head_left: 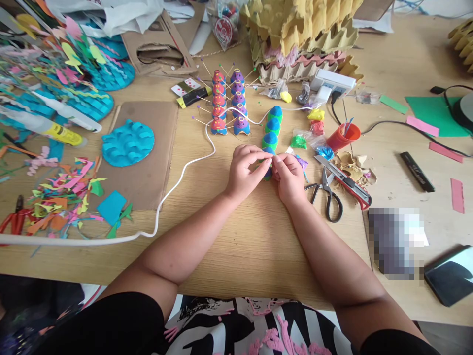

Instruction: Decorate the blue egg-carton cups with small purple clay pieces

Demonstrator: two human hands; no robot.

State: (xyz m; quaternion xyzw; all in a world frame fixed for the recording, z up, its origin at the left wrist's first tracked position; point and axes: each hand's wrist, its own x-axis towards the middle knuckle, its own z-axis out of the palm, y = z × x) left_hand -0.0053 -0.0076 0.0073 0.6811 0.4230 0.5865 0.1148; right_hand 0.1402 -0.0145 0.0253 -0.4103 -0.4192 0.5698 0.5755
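My left hand (246, 170) and my right hand (289, 178) meet at the fingertips, thumbs and forefingers pinched. Whatever is between them is too small to make out. Directly under and beyond the fingers runs a strip of egg-carton cups painted green and blue (272, 129); its near end is partly hidden by my hands. Left of it stand two more painted egg-carton strips, one red and blue (219, 106), the other purple and blue (240, 101), with faces and pin-like sticks poking out. Close to my right hand lies a small bag of purple clay-like material (302, 161).
Scissors (325, 192) and a red utility knife (349, 182) lie right of my hands, below an orange cup (343, 137). A white cable (185, 170) crosses the table. Paper scraps (62, 192) and cardboard with a blue piece (127, 143) are left; egg trays (303, 29) stand behind.
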